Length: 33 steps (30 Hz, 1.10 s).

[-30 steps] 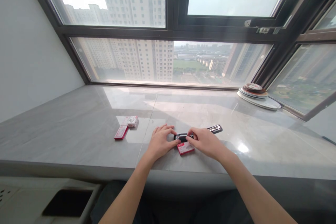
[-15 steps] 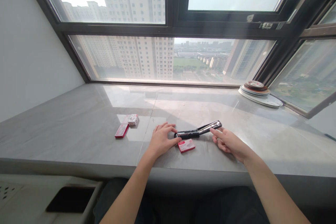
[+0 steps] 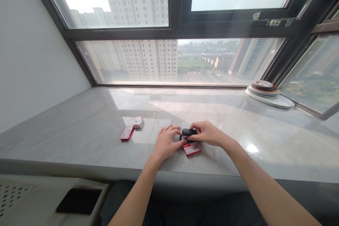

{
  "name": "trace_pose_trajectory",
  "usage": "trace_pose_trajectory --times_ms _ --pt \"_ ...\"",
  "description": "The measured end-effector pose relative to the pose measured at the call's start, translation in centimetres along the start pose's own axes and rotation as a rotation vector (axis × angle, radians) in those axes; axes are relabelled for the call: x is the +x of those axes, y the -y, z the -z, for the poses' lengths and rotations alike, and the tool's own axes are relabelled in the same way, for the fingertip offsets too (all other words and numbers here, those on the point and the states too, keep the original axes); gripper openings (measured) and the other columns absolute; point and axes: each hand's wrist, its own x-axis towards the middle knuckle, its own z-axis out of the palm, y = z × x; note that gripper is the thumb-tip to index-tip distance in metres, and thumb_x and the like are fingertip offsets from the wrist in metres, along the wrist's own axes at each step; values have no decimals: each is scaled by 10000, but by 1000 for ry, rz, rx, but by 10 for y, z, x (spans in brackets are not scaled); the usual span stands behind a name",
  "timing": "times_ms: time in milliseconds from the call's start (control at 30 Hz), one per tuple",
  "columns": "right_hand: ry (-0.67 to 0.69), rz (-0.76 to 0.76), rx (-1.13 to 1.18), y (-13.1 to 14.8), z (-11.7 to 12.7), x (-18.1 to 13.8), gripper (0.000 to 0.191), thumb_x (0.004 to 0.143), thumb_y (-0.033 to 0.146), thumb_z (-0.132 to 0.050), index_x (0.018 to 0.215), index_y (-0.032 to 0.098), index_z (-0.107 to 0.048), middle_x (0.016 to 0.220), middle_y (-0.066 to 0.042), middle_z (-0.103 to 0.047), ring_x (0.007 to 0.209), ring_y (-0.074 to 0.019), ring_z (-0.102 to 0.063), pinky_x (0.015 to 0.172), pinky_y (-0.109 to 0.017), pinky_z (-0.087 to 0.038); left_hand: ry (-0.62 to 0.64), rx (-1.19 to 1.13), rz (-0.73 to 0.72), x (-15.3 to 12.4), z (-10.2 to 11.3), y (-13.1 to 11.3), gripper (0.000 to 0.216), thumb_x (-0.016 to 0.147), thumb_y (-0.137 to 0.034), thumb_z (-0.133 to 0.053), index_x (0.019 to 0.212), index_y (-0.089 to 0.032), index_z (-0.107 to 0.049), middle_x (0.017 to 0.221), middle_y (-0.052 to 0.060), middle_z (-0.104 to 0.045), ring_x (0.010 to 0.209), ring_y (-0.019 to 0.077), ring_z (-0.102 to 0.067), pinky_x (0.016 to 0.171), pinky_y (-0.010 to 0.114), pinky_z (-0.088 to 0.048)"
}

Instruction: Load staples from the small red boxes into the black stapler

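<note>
Black plastic stapler [image 3: 188,132] is lying crosswise between the hands: left hand [image 3: 166,143] pinching its left end, right hand [image 3: 209,134] clamping its top.

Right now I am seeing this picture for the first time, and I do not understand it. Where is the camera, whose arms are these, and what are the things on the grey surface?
There is no machine here. The two bare arms belong to one person, and the camera sits on that person's head, looking forward and down. That is why the arms come in from the bottom edge.

The left hand and the right hand meet over a black stapler and grip it between them, on a grey stone sill. Just in front of the stapler, nearer the person, lies a small red box. Further left lie a flat red box and a red and white box. In the far right corner stands a stack of plates.
</note>
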Motion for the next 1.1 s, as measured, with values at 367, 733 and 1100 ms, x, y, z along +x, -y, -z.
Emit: trace_pose_trajectory --times_ms 367,733,1100 --pt "-263 -252 -5 -38 -2 -6 543 746 719 -753 877 193 -782 603 46 -467 582 -122 -425 536 -258 -276 81 -166 -157 -14 9 -47 424 867 -57 -439 1095 -288 -713 1170 24 -726 1117 230 -632 959 388 -525" --pt "-270 -347 659 -37 -33 -44 618 880 682 -645 1231 178 -719 576 73 -434 431 -87 -333 384 -220 -319 305 74 -58 -6 56 -10 642 802 -256 -683 1420 -376 -560 1380 28 -596 1325 323 -481 1133 493 -437" --pt "-335 -253 612 -13 -73 -30 575 940 646 -591 1203 157 -739 537 56 -496 433 -130 -546 434 -242 -474 248 -71 -71 -6 25 -9 765 834 -360 -779 1537 -397 -477 1377 30 -624 1351 301 -465 1185 484 -403"
